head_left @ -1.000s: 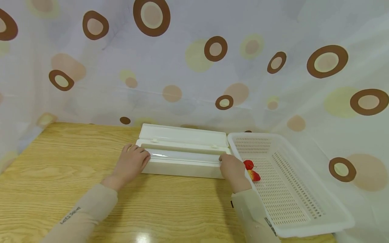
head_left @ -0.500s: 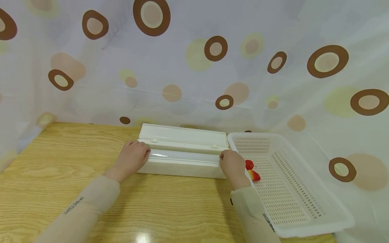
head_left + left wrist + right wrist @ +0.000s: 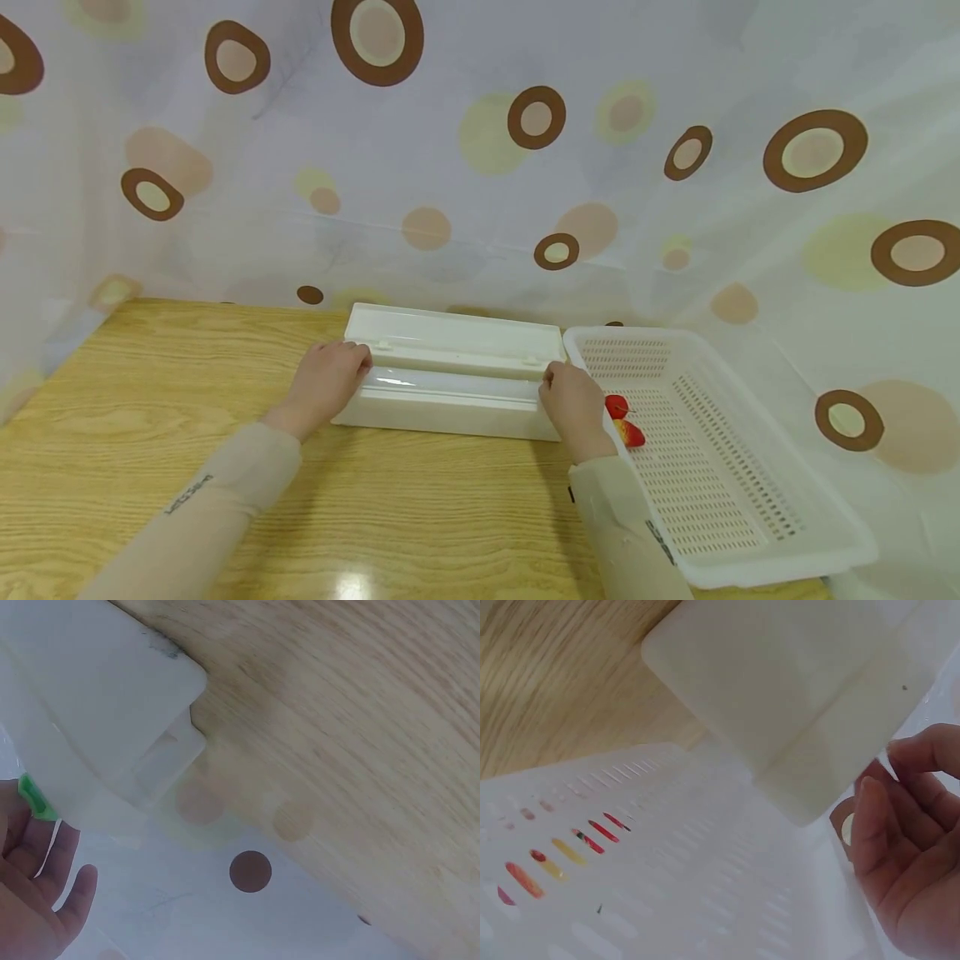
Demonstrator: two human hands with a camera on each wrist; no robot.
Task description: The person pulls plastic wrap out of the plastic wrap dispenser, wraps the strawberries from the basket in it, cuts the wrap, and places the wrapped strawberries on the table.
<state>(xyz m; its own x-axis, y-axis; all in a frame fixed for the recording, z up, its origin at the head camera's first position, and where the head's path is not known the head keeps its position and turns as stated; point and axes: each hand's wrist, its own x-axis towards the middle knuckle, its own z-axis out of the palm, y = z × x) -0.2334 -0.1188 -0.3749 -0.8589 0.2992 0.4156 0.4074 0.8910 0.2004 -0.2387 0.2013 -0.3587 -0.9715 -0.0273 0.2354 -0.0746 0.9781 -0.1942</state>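
Observation:
A long white cling film dispenser (image 3: 450,417) lies on the table with its lid (image 3: 453,327) tipped back. Glossy clear cling film (image 3: 450,384) stretches along its opening. At the box's left end my left hand (image 3: 328,383) pinches the film's edge, fingers bent; in the left wrist view they are beside a small green piece (image 3: 36,799) on the box. Over the right end, my right hand (image 3: 573,408) pinches the film between thumb and bent fingers. In the wrist views the exact fingertip contact is partly hidden.
Close to the right hand stands a white perforated plastic basket (image 3: 720,467). A red cherry-like fruit (image 3: 617,407) and a red-yellow fruit (image 3: 630,433) lie in it. Behind the wooden table (image 3: 412,517) hangs a spotted curtain (image 3: 420,167).
Both hands have shifted slightly up and toward the back of the box, the left also a little to the right. The box, lid and basket stay in place.

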